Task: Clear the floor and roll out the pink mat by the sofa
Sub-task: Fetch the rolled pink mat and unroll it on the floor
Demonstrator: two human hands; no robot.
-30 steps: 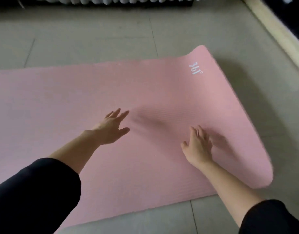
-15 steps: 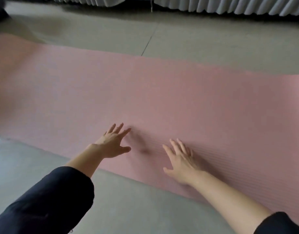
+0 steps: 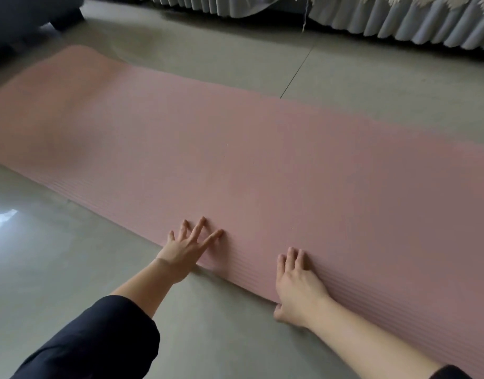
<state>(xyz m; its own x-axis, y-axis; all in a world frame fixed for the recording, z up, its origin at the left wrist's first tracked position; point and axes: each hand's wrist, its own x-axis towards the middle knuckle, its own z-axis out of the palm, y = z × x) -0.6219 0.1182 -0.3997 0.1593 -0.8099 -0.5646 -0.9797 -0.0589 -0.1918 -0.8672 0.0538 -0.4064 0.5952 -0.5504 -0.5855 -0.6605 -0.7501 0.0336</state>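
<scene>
A person's left hand (image 3: 186, 248) and right hand (image 3: 296, 285), fingers spread flat, are pressing the near edge of the pink mat (image 3: 235, 160), lying unrolled on the grey floor (image 3: 71, 255).

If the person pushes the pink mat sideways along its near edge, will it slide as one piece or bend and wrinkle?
The pink mat looks soft and flexible, since its far left end shows gentle waves, so it would probably buckle near the left hand and right hand. The smooth, glossy floor may let it slide somewhat.
</scene>
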